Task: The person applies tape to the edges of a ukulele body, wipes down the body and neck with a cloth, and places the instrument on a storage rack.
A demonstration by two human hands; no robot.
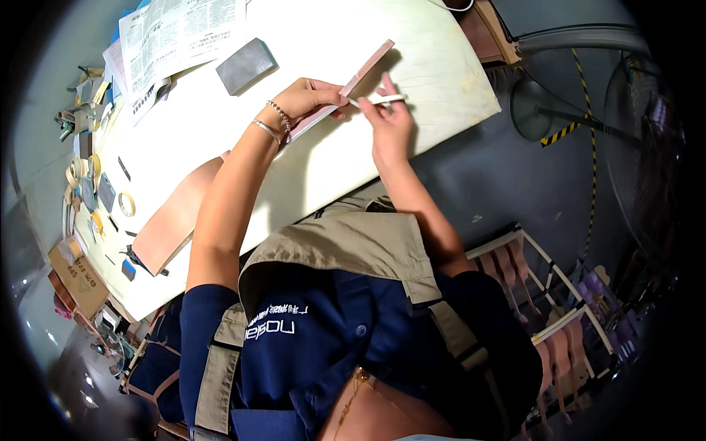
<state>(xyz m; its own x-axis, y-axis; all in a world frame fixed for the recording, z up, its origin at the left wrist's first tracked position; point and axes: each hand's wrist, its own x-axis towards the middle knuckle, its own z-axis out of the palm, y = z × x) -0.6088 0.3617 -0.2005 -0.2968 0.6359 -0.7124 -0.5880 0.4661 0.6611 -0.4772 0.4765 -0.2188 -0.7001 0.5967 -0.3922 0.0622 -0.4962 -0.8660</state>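
My left hand (pixel 305 99), with bracelets at its wrist, is closed on a narrow pinkish-tan strip (pixel 369 67) over the white table. The strip's far end sticks out beyond the fingers, up and to the right. Its lower stretch passes under my left hand, where a pale edge shows. My right hand (pixel 392 132) grips a slim white pen-like tool (pixel 391 98), whose tip meets the strip close to my left fingertips. A wide tan leather-like piece (pixel 176 213) lies partly behind my left forearm; whether it joins the strip is hidden.
On the white table (pixel 448 88) lie a grey block (pixel 248 66) and newspaper sheets (pixel 184 37). Tape rolls (pixel 126 203) and small tools crowd its left edge. A cardboard box (pixel 77 279) stands at lower left. To the right are a fan (pixel 625 125) and a rack (pixel 566 316) with hanging tan pieces.
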